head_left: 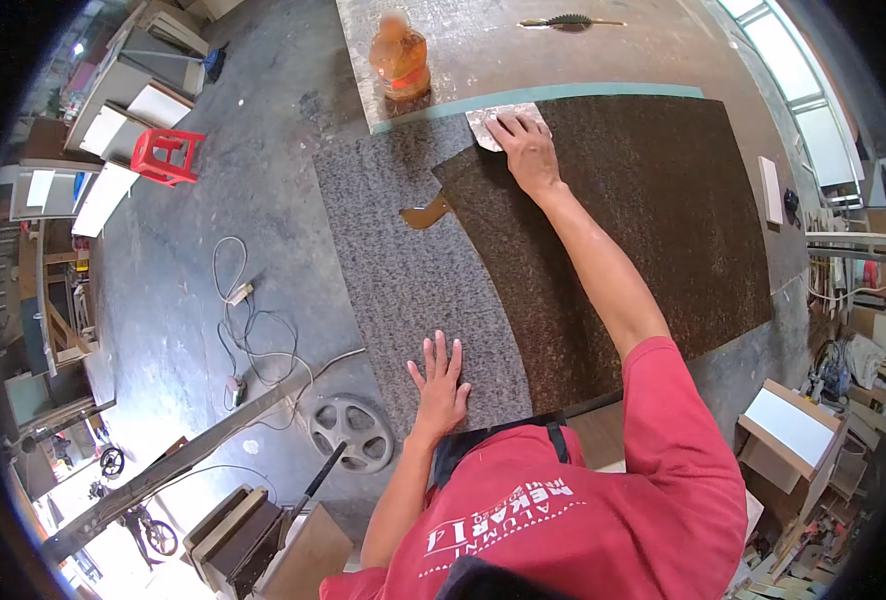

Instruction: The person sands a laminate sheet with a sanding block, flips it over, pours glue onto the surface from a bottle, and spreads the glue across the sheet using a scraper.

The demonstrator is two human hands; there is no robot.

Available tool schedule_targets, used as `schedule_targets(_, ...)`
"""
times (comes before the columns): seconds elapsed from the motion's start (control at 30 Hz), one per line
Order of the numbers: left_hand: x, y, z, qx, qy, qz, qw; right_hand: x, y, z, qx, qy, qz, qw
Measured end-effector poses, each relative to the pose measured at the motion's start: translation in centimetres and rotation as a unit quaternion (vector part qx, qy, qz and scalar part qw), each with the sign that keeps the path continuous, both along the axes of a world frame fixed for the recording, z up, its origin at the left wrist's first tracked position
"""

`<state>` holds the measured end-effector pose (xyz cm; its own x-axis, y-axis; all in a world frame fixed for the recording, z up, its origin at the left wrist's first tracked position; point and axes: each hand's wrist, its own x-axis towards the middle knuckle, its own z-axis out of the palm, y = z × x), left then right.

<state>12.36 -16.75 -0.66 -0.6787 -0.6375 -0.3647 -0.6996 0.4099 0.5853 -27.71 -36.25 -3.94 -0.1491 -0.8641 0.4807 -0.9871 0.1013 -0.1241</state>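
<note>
My left hand (441,390) lies flat with fingers spread on the grey speckled sheet (413,270), near its front edge. At the sheet's far edge, my right hand (525,145) is on a pale flat piece (493,125), its fingers bent over it. Beside that hand a dark brown sheet (643,220) covers the right side of the work surface. A brown puddle-like patch (426,212) shows on the grey sheet, by the border with the brown one. A teal strip (623,91) runs along the far edge of the sheets.
An orange-filled plastic bottle (400,65) stands on the board at the far left. A saw blade (573,22) shows further back. On the floor are a red stool (166,156), cables (253,340) and a grey wheel (351,433). Boxes (791,425) are at the right.
</note>
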Motion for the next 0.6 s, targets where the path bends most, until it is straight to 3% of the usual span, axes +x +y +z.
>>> schedule_targets(0.23, 0.1, 0.1, 0.0, 0.005, 0.0, 0.0, 1.0, -0.3, -0.1, -0.8, -0.023, -0.031, 0.002, 0.999)
schedule_targets(0.5, 0.3, 0.2, -0.5, -0.03, 0.02, -0.004, 0.999, 2.8, 6.0, 5.7, 0.224, -0.029, -0.007, 0.974)
schedule_targets(0.6, 0.8, 0.1, -1.1, -0.052, 0.032, -0.018, 0.998, 5.1, 12.6, 6.9, 0.238, -0.039, 0.018, 0.97)
